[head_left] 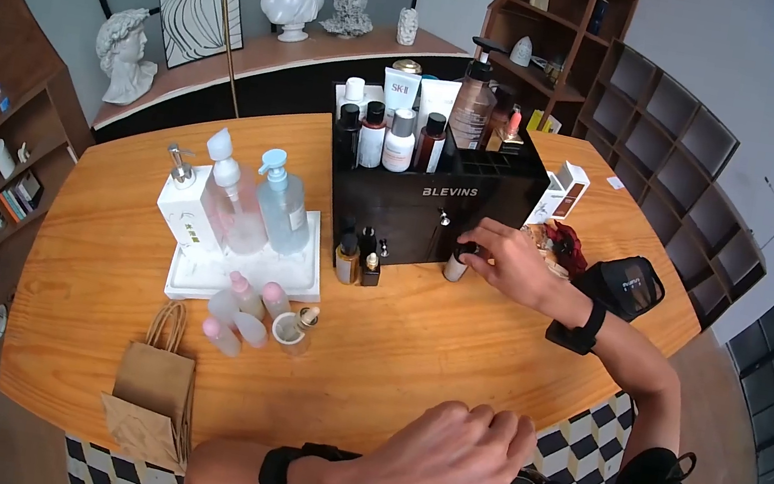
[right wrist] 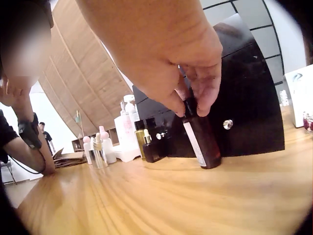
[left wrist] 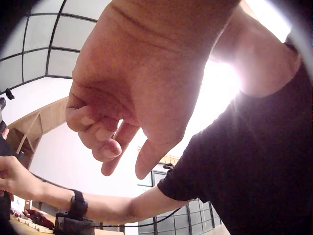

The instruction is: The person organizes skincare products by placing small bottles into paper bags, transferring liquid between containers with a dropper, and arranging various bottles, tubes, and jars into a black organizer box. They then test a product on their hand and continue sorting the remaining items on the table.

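In the head view my right hand (head_left: 510, 262) pinches the dark top of a small bottle (head_left: 455, 269) on the table, in front of the black organizer (head_left: 392, 207). The right wrist view shows this brown bottle (right wrist: 205, 147) slightly tilted, its neck between thumb and fingers of my right hand (right wrist: 171, 58). My left hand (head_left: 444, 459) hangs above the table's near edge, holding nothing; in the left wrist view the left hand (left wrist: 132, 88) has its fingers loosely curled. Two little bottles, one amber (head_left: 346, 261), one dark (head_left: 370, 271), stand at the organizer's front left.
A white tray (head_left: 299, 286) bears pump bottles at the left, with several pink-capped bottles (head_left: 247, 296) before it. A paper bag (head_left: 153, 387) lies at the near left. Right of the organizer are small boxes (head_left: 569, 190), red flowers (head_left: 566, 245) and a black pouch (head_left: 621, 284).
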`<state>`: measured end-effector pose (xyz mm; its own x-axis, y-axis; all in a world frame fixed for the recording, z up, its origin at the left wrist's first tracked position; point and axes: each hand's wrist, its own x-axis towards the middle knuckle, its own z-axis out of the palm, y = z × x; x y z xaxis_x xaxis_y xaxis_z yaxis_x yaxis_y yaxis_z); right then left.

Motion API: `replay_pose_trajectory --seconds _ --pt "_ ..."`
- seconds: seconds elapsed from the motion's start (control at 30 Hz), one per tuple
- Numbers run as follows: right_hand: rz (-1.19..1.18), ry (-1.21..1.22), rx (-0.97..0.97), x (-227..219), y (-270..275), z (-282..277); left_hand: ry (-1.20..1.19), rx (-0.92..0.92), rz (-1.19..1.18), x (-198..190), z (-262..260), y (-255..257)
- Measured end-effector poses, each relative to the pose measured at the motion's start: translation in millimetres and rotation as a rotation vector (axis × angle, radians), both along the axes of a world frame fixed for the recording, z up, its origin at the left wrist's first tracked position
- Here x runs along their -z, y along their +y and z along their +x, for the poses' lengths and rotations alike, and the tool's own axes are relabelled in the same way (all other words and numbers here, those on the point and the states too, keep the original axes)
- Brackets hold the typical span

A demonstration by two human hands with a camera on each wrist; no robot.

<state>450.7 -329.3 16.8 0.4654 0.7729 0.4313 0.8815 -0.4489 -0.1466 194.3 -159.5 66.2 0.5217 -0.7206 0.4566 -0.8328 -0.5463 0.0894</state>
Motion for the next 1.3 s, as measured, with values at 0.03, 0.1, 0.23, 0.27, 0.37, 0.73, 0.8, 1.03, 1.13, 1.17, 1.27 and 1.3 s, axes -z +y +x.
replay_pose_trajectory --seconds 0.03,0.1,0.23,0.27,0.37,0.73,0.8,1.03,1.13,1.17,1.27,1.3 --pt "-0.025 0.096 0.015 -5.5 1.6 -2.7 -0.003 0.0 -0.001 -0.7 -0.3 -0.1" --pt "-0.053 0.191 0.029 -17.8 2.5 -8.0 0.022 0.0 0.01 -1.6 -1.5 -0.1" --pt "0.153 0.351 -0.05 -54.3 8.3 -19.3 0.009 0.019 0.006 1.9 -0.4 -0.2" --pt "0.281 0.457 -0.059 -64.8 10.6 -23.9 -0.031 0.019 -0.034 2.7 -0.2 -0.5" --pt "0.526 0.493 -0.096 -95.9 23.6 -30.2 -0.077 0.023 -0.08 4.1 0.5 -1.1" --pt "0.496 -0.128 -0.016 -114.1 63.4 10.4 -0.086 0.032 -0.112 1.1 -1.5 2.2" --pt "0.472 -0.137 -0.017 -106.5 67.6 17.3 -0.111 0.039 -0.107 2.3 -2.2 1.8" --pt "0.313 0.018 0.149 -96.8 75.8 22.9 -0.131 -0.004 -0.062 4.0 -2.5 0.0" --pt "0.311 0.022 0.229 -96.9 77.6 24.5 -0.09 0.0 -0.048 3.6 -1.9 0.2" --pt "0.318 0.003 0.213 -95.6 77.9 26.2 -0.096 0.004 -0.047 4.5 -1.4 -0.1" --pt "0.346 -0.051 0.211 -93.8 77.0 22.9 -0.092 0.023 -0.078 6.7 0.9 0.5" --pt "0.368 -0.089 0.22 -94.2 77.0 19.5 -0.087 0.035 -0.109 7.1 1.6 1.3"
